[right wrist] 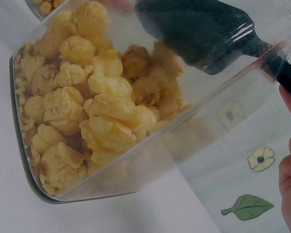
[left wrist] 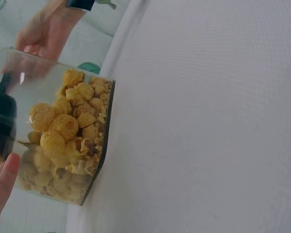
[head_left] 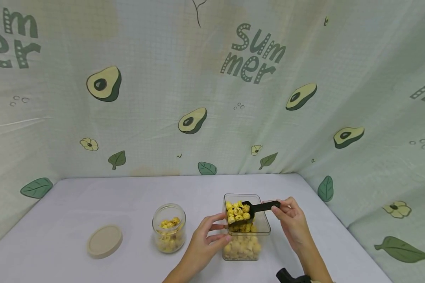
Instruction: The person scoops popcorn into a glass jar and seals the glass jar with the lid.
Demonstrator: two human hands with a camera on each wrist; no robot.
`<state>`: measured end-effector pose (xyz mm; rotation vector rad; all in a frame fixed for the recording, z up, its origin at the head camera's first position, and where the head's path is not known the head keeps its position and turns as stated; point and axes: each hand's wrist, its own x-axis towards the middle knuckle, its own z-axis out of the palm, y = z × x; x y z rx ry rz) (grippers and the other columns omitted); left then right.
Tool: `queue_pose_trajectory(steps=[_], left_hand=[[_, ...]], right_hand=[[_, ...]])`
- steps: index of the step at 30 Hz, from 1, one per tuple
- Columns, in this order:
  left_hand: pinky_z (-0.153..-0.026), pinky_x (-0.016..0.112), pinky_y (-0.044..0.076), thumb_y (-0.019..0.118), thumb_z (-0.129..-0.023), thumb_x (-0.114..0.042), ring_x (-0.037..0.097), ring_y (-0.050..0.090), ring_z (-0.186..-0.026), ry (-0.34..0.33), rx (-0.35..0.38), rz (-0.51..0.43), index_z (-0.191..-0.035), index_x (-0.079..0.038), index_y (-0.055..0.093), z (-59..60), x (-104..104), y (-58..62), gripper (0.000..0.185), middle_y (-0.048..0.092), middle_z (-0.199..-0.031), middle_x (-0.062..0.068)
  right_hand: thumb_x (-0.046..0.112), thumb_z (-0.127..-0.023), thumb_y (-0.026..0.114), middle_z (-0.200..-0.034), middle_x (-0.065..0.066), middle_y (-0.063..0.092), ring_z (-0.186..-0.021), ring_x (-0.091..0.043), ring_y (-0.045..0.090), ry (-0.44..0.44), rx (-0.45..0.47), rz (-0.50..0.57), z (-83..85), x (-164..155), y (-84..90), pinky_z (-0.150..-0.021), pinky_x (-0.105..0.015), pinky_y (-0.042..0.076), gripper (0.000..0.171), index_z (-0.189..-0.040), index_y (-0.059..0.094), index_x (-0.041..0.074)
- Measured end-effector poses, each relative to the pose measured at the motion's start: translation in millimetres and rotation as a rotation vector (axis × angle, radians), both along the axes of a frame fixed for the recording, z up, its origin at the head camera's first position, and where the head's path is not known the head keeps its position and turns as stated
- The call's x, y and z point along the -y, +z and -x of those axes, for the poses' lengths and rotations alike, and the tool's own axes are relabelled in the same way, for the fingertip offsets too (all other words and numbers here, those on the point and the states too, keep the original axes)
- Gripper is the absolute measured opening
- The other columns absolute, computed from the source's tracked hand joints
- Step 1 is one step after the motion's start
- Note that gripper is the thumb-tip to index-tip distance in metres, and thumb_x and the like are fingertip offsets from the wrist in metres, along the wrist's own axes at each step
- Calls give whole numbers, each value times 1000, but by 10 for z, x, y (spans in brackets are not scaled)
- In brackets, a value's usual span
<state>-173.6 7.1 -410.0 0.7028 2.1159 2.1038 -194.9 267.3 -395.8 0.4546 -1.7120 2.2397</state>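
A clear square-mouthed container (head_left: 242,249) part-filled with yellow popcorn (left wrist: 63,127) stands on the table. My left hand (head_left: 207,237) holds it at its left side, thumb at the front near the rim and fingers along the side. In my right hand (head_left: 292,220) the handle of a black scoop (head_left: 265,206) is pinched between thumb and fingers. The scoop's bowl (right wrist: 199,34) is in the upper part of the container, over the remaining popcorn, and carries a heap of popcorn (head_left: 238,211). Seen in the left wrist view, the scoop is partly blurred through the wall.
Left of the container stands a round clear jar (head_left: 169,232), without a lid and partly filled with popcorn. A beige round lid (head_left: 104,241) lies flat farther left. The white table (head_left: 134,196) meets a printed curtain (head_left: 145,78) at the back and sides.
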Motion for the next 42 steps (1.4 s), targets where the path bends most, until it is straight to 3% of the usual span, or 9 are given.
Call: queue_pose_trajectory(steps=[7,18,26,33,42], left_hand=[[-91,21,50,65,-87,-22,28,49,-116,-10,12,-13,-134,-11,45,-20,0,13,52,42,-134,14],[-90,20,50,66,-87,-23,26,50,-115,11,14,12,-133,-14,47,-30,-1,1,51,44,-133,12],[-90,22,51,64,-88,-20,29,49,-116,-15,-6,-19,-135,-11,45,-32,-8,1,51,42,-135,14],[-90,23,51,64,-88,-19,28,49,-116,-13,1,-23,-135,-11,44,-20,-8,-11,51,41,-135,14],[-91,23,51,63,-89,-20,28,50,-116,-24,-1,-22,-135,-9,44,-21,1,1,51,41,-136,15]], right_hand=[[-15,-86,52,-96,2,72,-83,-4,61,-45,15,40,-6,12,-3,-70,-15,45,29,-92,53,14],[-15,-88,48,-98,-2,72,-85,-5,63,-30,11,71,21,4,-56,-69,-15,45,28,-90,49,13],[-11,-88,51,-98,1,72,-93,-7,65,-93,64,63,12,20,-24,-71,-15,47,25,-92,50,14],[-11,-88,52,-97,1,72,-88,-6,64,-118,81,66,25,42,-16,-67,-15,45,25,-91,50,14],[-9,-90,49,-99,1,72,-83,-4,62,-55,90,127,33,-41,-58,-70,-16,47,25,-92,51,16]])
